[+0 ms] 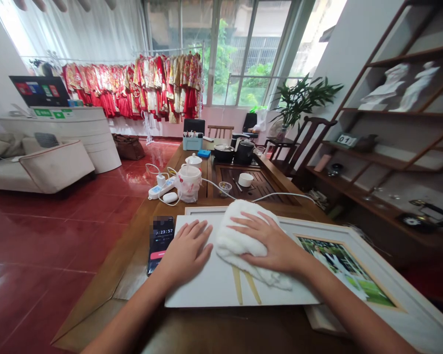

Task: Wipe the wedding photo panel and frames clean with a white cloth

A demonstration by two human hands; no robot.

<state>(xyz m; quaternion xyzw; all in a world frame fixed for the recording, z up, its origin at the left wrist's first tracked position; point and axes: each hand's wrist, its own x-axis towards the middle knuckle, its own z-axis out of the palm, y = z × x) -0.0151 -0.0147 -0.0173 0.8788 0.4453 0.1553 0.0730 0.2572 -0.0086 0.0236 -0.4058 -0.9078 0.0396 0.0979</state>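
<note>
My left hand (193,246) lies flat and open on the left part of a white board (197,291), fingers spread. My right hand (268,241) rests palm down on a bunched white towel (229,241), its fingers spread over the cloth rather than wrapped round it. The towel covers part of the board's middle and far edge. Two tan strips (241,285) show on the board just below the towel. Partly under the board, to the right, is a white picture frame (406,287) with a photo (345,268) of people outdoors.
A phone (161,246) showing a timer lies left of the board. Beyond are a power strip (162,187), a plastic-wrapped white cup (189,183), a white cable (221,189), a small white bowl (245,179) and a black pot (224,152). Shelves (395,184) stand right.
</note>
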